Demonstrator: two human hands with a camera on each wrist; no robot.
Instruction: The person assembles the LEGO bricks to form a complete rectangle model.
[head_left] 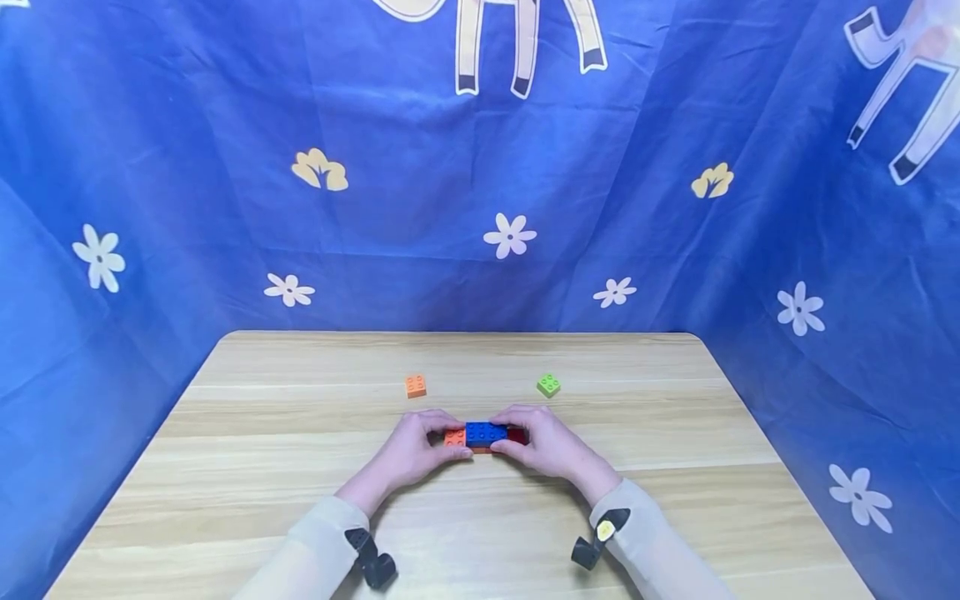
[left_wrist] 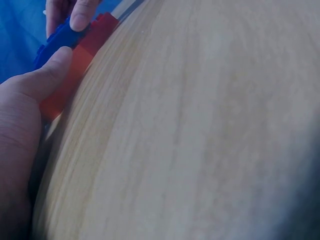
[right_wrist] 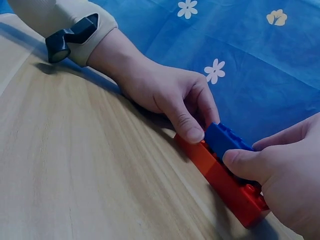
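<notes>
A blue toy building brick (head_left: 486,433) sits over a low row made of an orange brick (head_left: 454,437) and a red brick (head_left: 517,435). In the right wrist view, the orange brick's side (right_wrist: 190,148) runs on into the red one (right_wrist: 237,200). My left hand (head_left: 411,448) grips the left end of the orange brick between thumb and fingers. At the other side my right hand (head_left: 546,442) pinches the blue brick (right_wrist: 225,140) by its long sides. Whether the blue brick is fully pressed down onto the studs I cannot tell.
Behind the hands lie a small light orange brick (head_left: 416,386) at the left and a small green brick (head_left: 549,385) at the right. The wooden table (head_left: 480,533) ends at a blue patterned cloth (head_left: 420,275) that hangs behind and on both sides.
</notes>
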